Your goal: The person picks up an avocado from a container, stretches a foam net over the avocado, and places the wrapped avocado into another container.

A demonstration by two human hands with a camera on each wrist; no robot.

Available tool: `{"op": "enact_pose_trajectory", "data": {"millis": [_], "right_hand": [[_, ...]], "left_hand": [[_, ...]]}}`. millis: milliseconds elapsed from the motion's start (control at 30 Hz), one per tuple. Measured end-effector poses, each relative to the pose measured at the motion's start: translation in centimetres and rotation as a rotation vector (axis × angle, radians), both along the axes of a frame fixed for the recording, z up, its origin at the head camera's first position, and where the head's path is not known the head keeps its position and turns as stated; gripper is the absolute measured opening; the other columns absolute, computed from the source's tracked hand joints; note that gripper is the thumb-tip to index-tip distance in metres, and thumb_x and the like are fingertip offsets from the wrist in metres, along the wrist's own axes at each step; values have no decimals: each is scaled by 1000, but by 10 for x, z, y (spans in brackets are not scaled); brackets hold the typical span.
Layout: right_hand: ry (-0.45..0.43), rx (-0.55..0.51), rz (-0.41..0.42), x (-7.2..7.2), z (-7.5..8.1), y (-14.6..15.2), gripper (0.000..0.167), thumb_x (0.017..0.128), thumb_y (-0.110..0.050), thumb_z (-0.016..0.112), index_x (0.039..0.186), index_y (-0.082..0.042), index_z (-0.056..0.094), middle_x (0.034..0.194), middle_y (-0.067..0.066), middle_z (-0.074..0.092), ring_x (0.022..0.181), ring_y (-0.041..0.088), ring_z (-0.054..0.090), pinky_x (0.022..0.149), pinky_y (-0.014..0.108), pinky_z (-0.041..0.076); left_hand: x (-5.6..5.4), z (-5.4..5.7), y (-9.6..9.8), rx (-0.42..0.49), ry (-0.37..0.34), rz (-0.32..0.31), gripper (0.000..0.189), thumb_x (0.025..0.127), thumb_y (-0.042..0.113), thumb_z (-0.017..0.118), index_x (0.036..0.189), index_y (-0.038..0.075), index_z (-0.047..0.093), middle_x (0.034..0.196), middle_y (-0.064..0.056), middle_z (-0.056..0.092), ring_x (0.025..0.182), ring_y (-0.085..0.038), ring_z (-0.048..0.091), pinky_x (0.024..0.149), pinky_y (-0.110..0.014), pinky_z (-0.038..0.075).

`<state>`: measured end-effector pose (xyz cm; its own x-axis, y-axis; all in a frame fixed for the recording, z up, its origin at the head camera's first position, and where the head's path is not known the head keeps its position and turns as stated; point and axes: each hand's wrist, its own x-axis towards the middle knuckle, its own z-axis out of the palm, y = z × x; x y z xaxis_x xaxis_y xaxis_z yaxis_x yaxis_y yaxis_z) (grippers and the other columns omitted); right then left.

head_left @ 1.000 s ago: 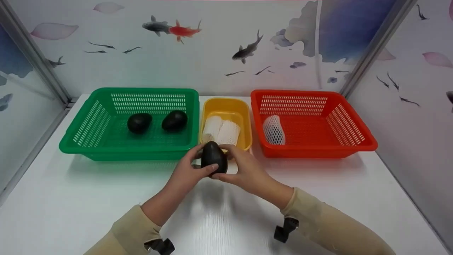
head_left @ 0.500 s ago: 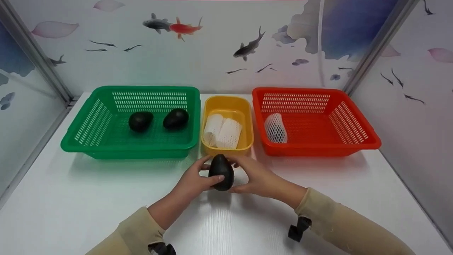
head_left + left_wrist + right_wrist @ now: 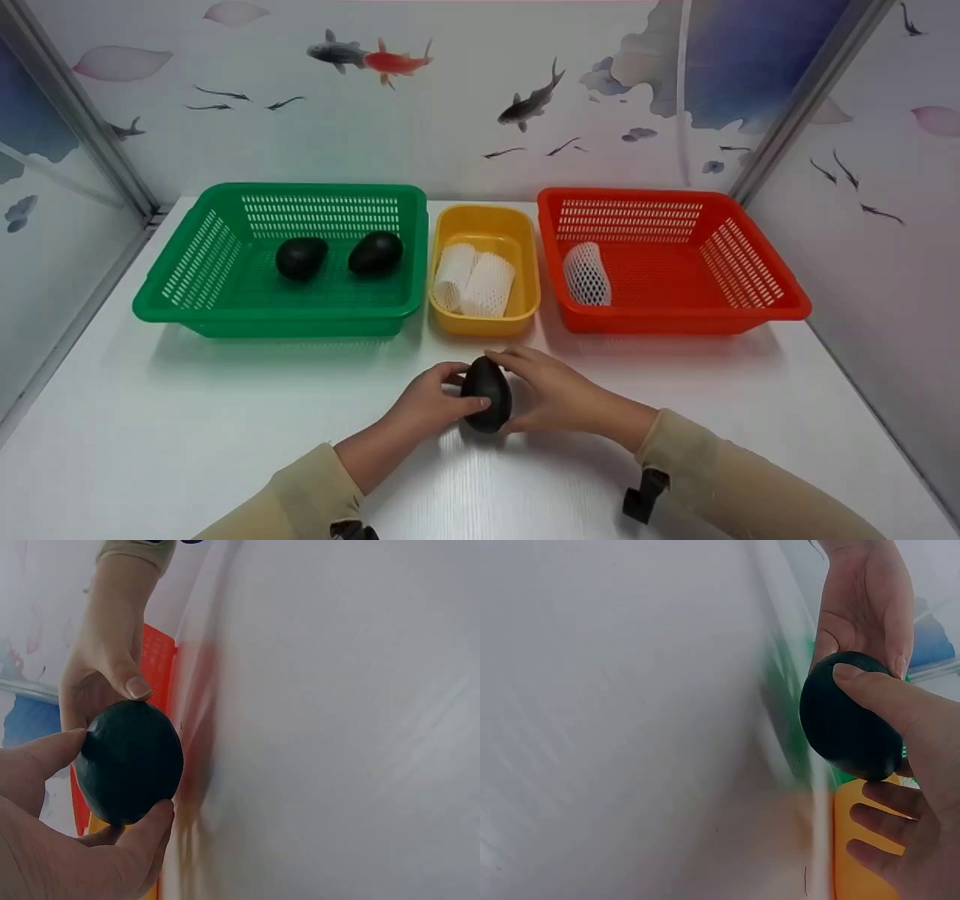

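Both hands hold one dark avocado [image 3: 491,380] low over the white table, in front of the yellow bin. My left hand [image 3: 429,403] grips its left side, the thumb lying across the near face. From the right, my right hand [image 3: 562,394] spans it with fingers at the narrow top and thumb by the wide bottom. The left wrist view shows the avocado [image 3: 127,765] between the left thumb and fingers, with the right thumb at its far edge. Over the avocado [image 3: 844,720] in the right wrist view lies the right thumb; several right fingers extend below it.
Two more avocados, one at the left [image 3: 301,259] and one at the right [image 3: 376,253], lie in the green basket [image 3: 300,326]. The yellow bin [image 3: 486,325] holds two white foam net sleeves [image 3: 489,285]. Another foam net [image 3: 587,274] leans inside the red basket [image 3: 675,321].
Both hands have brought the avocado from the yellow bin's front edge toward the person and slightly right, lower over the table. The baskets and their contents stay as they were.
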<state>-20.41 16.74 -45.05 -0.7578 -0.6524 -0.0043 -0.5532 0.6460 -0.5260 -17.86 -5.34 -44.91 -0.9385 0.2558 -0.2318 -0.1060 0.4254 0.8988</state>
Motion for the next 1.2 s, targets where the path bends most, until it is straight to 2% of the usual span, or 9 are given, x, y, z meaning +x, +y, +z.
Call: {"op": "enact_pose_trajectory", "data": {"millis": [200,567,867,1100,1200], "right_hand": [[-21,-36,29,1,-7,4,92,71,-37,87,148,-12,42,129,-3,53,118,14,50,102,39,42],[-45,-24,32,0,-9,6,90,74,-41,84,148,-13,40,134,-2,51,118,15,51,104,40,39],[-71,-46,14,0,-8,9,81,76,-40,83,145,-23,44,130,-8,53,115,11,50,103,40,40],[-34,-20,22,0,-8,10,78,77,-38,82,143,-17,46,127,-5,55,113,14,52,100,40,42],[-45,-10,4,0,-6,11,79,77,-40,82,143,-18,46,130,-4,54,114,14,52,101,40,42]], "left_hand": [[-3,-6,1,-39,-11,-15,61,81,28,79,131,0,55,109,-11,63,107,-27,57,94,-45,44],[-8,-5,1,-99,-13,-68,60,83,34,77,130,3,56,111,-12,63,105,-26,57,92,-44,46],[-9,-2,-1,-72,-11,-81,66,84,35,76,135,3,50,114,-13,62,105,-26,57,87,-41,49],[-10,0,-2,-102,-23,-80,67,85,37,74,138,5,49,120,-13,60,104,-25,58,86,-40,51],[-12,-1,-2,-97,-41,-77,67,85,37,74,139,6,48,122,-13,59,103,-24,59,85,-39,52]]}}
